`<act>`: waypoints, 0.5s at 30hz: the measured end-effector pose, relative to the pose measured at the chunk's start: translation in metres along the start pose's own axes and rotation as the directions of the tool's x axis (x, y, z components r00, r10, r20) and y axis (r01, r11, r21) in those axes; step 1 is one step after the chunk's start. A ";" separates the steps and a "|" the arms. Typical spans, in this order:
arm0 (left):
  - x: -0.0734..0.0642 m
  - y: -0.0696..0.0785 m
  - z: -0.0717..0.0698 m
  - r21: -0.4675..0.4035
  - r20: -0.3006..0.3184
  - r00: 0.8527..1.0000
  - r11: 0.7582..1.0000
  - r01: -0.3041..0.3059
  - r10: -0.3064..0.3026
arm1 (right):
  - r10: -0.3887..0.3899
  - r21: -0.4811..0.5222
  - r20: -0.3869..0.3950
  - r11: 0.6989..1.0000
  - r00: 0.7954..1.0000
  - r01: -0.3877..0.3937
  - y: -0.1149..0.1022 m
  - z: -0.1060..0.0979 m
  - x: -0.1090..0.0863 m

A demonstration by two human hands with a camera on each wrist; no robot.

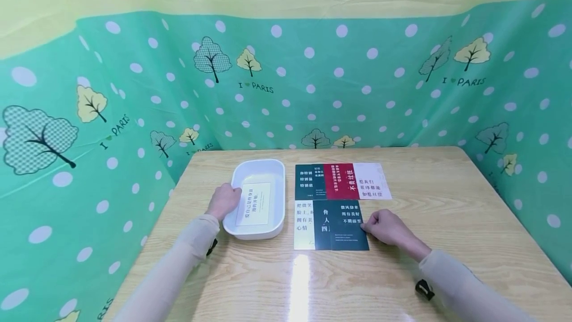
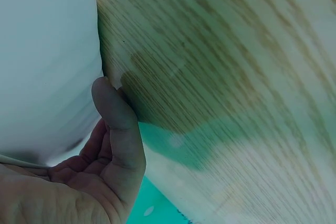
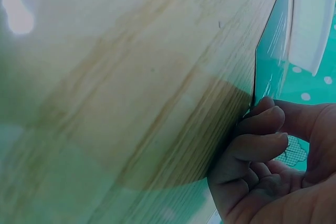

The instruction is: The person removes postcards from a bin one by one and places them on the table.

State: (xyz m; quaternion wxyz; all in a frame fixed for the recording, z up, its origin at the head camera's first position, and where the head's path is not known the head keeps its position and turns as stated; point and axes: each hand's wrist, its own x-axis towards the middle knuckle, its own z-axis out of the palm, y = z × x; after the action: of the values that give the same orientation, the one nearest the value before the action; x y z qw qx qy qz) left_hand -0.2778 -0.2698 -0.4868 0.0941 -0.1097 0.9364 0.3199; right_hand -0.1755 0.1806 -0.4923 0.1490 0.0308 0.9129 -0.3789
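My left hand grips the left rim of a white plastic tub. In the left wrist view the thumb lies along the tub's outer wall. Inside the tub lies a white card with dark lettering. My right hand pinches the right edge of a dark green card with white lettering, its fingers curled in the right wrist view. This card overlaps another dark green card, which overlaps a white card, making the near row.
Behind lies a row of overlapping cards: two dark green, a red one and a white one. All rest on a wood-grain table. A green dotted curtain surrounds the table's back and sides.
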 end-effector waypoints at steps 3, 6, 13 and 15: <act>0.000 -0.001 0.001 0.000 0.002 1.000 1.000 -0.006 0.006 | 0.007 0.009 0.000 1.000 1.000 -0.007 0.001 0.000 0.000; 0.001 -0.001 0.002 0.005 -0.002 1.000 1.000 -0.008 0.008 | 0.000 0.014 0.005 1.000 1.000 0.000 0.001 0.000 0.000; 0.003 -0.001 0.003 0.000 -0.002 1.000 1.000 0.001 -0.001 | -0.008 0.039 0.028 0.999 1.000 0.007 0.001 -0.005 0.000; 0.003 -0.002 0.003 0.000 0.001 1.000 1.000 0.011 -0.011 | -0.014 0.048 0.046 0.999 0.999 0.011 0.000 -0.010 0.000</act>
State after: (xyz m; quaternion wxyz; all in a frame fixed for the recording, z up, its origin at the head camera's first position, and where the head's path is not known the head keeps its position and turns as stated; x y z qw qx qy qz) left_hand -0.2803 -0.2696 -0.4911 0.0962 -0.1147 0.9358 0.3193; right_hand -0.1779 0.1879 -0.4858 0.1670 0.0198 0.9000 -0.4021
